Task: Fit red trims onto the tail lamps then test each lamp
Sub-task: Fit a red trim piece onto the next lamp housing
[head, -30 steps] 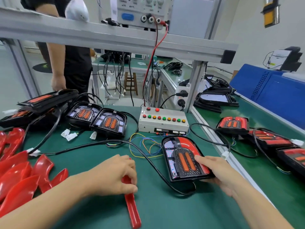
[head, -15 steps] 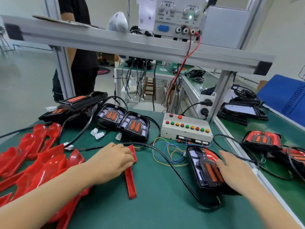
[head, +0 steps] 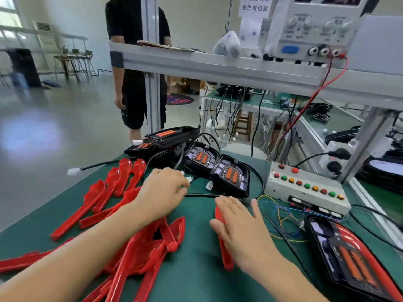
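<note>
On the green table (head: 196, 280), my right hand (head: 242, 232) lies flat with fingers spread over a red trim (head: 225, 256). My left hand (head: 163, 192) reaches to the white connector (head: 189, 179) beside the tail lamps (head: 231, 178); whether it grips, I cannot tell. More trims (head: 139, 253) lie heaped at left.

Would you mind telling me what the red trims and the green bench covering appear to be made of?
The red trims look like moulded plastic with a glossy finish: bright highlights run along their curved edges, and the colour is even and saturated. The green bench covering looks like a matte rubber or vinyl mat: it shows no sharp reflections and lies flat, though its exact material is uncertain.
</note>
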